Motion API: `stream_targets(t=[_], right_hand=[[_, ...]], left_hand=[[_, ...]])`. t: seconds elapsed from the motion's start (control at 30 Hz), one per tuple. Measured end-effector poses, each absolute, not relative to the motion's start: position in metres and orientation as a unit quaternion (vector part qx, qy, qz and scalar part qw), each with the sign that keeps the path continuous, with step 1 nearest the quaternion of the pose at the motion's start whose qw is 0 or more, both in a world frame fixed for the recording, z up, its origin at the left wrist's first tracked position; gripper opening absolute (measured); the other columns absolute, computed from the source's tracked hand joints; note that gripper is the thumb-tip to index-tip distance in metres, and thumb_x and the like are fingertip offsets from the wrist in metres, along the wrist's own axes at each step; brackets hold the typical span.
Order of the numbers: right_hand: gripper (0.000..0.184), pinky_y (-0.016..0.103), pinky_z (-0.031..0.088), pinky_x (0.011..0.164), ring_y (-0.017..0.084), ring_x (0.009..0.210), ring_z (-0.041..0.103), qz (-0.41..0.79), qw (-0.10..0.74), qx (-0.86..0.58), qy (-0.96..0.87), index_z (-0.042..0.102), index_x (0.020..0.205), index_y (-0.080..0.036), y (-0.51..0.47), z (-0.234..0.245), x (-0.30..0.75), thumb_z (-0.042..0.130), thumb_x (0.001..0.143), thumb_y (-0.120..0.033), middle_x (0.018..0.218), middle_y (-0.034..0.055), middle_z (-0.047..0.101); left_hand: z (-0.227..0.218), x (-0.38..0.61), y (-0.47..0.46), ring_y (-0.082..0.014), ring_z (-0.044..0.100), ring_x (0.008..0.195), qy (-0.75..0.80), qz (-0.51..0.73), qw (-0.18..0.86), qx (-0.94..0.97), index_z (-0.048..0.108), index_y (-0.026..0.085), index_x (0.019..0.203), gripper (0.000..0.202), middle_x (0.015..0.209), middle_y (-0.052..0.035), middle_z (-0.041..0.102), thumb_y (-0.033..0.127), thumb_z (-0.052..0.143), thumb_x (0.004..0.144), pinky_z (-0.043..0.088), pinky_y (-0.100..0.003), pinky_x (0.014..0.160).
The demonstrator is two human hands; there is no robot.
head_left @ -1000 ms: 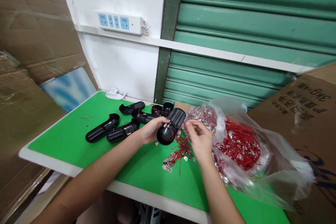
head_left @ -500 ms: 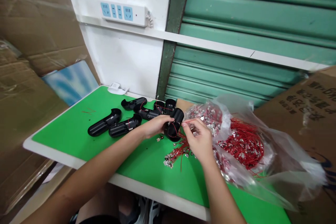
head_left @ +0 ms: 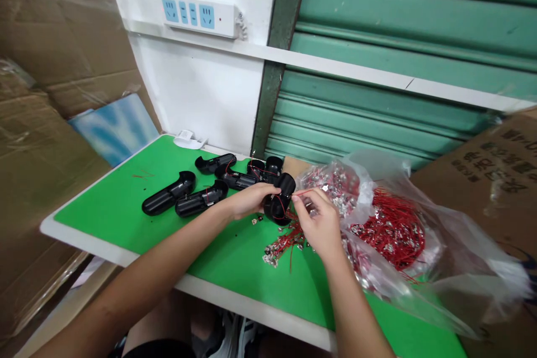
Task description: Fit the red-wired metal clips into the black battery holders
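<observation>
My left hand point(head_left: 254, 200) grips a black plastic housing point(head_left: 285, 185) over the table, its thumb lying across the side. At the housing's right side, my right hand point(head_left: 318, 217) pinches a thin red wire point(head_left: 302, 193) between thumb and forefinger. The wire runs to the housing; where its end sits inside I cannot make out. Below the hands lies a loose bunch of red wires with small metal contacts point(head_left: 277, 250). Left of my left hand, several similar black housings point(head_left: 168, 194) rest on the table, some with red wires on them.
Clear plastic bags point(head_left: 444, 257) filled with red wires and metal pieces cover the right of the green table point(head_left: 113, 224). Cardboard boxes point(head_left: 54, 123) flank it on both sides. Behind are a green shutter point(head_left: 377, 22) and a wall with a power strip point(head_left: 197, 15).
The view has shifted very slightly. Both hands keep the same hold on the housing and the red wire, with hardly any visible movement.
</observation>
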State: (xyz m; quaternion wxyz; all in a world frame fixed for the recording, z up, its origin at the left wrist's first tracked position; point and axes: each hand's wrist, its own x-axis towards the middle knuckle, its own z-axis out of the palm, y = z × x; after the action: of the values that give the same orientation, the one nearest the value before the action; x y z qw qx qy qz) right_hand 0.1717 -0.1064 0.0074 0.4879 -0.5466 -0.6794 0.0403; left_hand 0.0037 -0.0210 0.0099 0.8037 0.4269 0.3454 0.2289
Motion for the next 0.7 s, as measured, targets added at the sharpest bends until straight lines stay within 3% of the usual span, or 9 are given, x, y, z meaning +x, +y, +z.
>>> stream_targets(t=[0.7], right_hand=[[0.008,0.03,0.052,0.069,0.018,0.075,0.066,-0.01,0.426,-0.539,-0.726,0.064,0.089,-0.02,-0.103,-0.005,0.175,0.059,0.094,-0.017,0.084,0.003,0.067]], left_hand=[[0.005,0.006,-0.022,-0.0145,0.058,0.065,0.337,0.222,0.775,0.485,0.066,0.014,0.081,0.029,0.074,-0.0013,0.065,0.04,0.074,0.069,0.043,-0.027,0.065]])
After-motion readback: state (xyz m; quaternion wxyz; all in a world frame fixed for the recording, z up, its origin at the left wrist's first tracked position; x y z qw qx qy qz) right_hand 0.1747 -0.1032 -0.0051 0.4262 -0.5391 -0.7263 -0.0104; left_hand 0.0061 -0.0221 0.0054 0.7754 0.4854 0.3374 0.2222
